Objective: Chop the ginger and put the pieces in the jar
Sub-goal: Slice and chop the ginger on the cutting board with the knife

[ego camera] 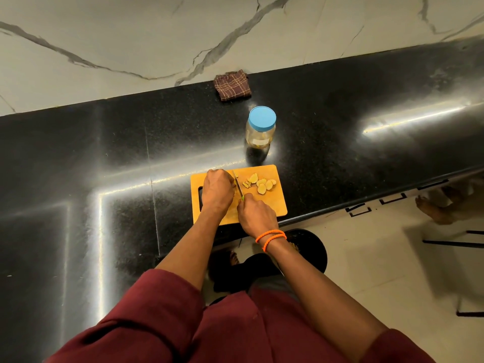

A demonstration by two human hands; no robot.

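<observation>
— Maroon sleeves point(146, 318) nearest, then both hands over the cutting board point(275, 205). Chopping finished?

— Not yet. Right hand point(258, 214) curled round the knife point(237, 186), blade down on the board. Left hand point(217, 191) curled just beside the blade — probably holding uncut ginger, but hidden underneath.

— And the cut part?

— Several ginger slices point(262, 184) lying right of the blade.

— Moved into the jar point(260, 129)?

— Seemingly not — standing beyond the board, blue lid point(262, 118) on. Something pale at the bottom, hard to tell.
</observation>
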